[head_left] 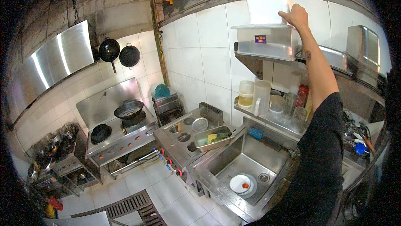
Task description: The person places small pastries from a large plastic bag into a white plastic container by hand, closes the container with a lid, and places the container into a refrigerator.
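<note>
Up at the wall shelf, my right hand (297, 16) grips the right edge of a white box-shaped container (266, 5). Its thumb lies against the near face. Directly below is a lidded translucent plastic bin (266, 42) that bears a small label, and the white container appears to rest on its lid. To the right of the bin, a metal pan (332, 57) sits on the same shelf, partly covered by my forearm. My left hand is out of view.
Below is a steel sink (250, 160) holding stacked white plates (239, 183). A lower shelf carries plastic pitchers (262, 96) and glass jars (299, 118). A metal tray (216, 138) with a sponge stands left of the sink. Farther left is a gas stove (122, 144) with woks (128, 110).
</note>
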{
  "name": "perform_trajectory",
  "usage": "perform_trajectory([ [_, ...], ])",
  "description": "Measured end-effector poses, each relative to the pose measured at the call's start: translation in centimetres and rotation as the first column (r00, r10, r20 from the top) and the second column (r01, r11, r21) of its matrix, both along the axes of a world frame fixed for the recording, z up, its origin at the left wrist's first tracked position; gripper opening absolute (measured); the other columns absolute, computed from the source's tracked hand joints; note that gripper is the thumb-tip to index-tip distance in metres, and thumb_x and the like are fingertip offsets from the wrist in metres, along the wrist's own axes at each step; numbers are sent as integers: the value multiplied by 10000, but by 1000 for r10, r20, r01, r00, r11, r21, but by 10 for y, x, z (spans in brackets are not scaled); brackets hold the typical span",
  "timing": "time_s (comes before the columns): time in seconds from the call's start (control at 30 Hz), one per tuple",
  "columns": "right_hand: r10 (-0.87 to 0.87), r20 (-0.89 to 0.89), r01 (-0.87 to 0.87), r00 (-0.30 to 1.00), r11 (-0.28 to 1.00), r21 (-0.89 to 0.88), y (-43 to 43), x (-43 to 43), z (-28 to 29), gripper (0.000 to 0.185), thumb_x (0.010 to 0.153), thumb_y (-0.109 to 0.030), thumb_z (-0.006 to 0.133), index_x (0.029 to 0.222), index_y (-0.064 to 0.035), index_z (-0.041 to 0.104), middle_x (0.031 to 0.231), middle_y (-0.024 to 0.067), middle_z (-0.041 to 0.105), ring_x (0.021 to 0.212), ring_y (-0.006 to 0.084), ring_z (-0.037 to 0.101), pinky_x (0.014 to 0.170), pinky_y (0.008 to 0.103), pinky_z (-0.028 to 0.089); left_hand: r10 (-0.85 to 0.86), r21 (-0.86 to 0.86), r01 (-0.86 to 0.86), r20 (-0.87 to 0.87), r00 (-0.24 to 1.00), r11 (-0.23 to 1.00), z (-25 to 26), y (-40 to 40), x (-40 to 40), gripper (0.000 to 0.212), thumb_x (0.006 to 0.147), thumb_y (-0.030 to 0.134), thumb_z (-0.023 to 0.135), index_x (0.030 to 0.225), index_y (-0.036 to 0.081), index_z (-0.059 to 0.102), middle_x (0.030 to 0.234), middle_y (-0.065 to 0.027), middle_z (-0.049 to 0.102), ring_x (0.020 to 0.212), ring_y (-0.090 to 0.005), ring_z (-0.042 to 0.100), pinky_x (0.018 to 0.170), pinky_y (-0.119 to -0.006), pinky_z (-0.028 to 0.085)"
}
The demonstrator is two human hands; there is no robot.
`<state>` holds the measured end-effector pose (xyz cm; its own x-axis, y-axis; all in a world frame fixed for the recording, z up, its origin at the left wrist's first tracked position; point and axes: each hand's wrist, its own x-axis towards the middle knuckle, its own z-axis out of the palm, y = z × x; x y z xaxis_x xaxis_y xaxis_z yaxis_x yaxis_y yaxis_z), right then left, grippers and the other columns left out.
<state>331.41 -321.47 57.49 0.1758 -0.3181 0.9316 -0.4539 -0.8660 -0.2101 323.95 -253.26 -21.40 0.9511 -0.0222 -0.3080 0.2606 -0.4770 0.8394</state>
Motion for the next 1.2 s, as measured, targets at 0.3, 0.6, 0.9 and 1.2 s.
perform_trajectory([
  [0.3, 115, 260, -74, 959, 984, -164, 29, -34, 26, 679, 788, -628, 775, 1026, 3, 697, 925, 175, 745, 872, 301, 733, 771, 405, 571, 52, 18, -51, -29, 998, 999, -3, 14, -13, 417, 996, 370, 617, 1286, 73, 659, 990, -135, 723, 868, -261, 702, 752, -417, 576],
  [0.6, 969, 248, -1000, 23, 22, 5, 189, -12, -37, 441, 1014, -442, 595, 1168, -32, 647, 1039, 97, 691, 967, 198, 688, 898, 365, 575, 286, 43, -285, -280, 916, 957, -79, 80, -170, 440, 1008, 379, 599, 1318, 72, 654, 1010, -138, 724, 876, -258, 703, 760, -411, 580],
  [0.9, 746, 653, -167, -134, -666, 727, 433, -26, -265, 354, 1029, -480, 524, 1112, -144, 595, 1012, 69, 709, 674, 221, 698, 471, 316, 580, 558, 37, -557, -51, 828, 830, -21, 71, -354, 461, 992, 416, 642, 1208, 12, 683, 1100, -193, 747, 1037, -323, 716, 913, -421, 545],
  [1.2, 754, 657, 840, 14, -365, 401, 675, -316, -541, 586, 918, -424, 573, 1260, 51, 560, 1103, 172, 699, 868, 288, 734, 616, 371, 659, 955, -617, -783, -178, 237, 79, 104, 93, -629, 557, 1084, 521, 478, 1321, 37, 620, 1161, -106, 683, 1044, -207, 656, 941, -366, 533],
])
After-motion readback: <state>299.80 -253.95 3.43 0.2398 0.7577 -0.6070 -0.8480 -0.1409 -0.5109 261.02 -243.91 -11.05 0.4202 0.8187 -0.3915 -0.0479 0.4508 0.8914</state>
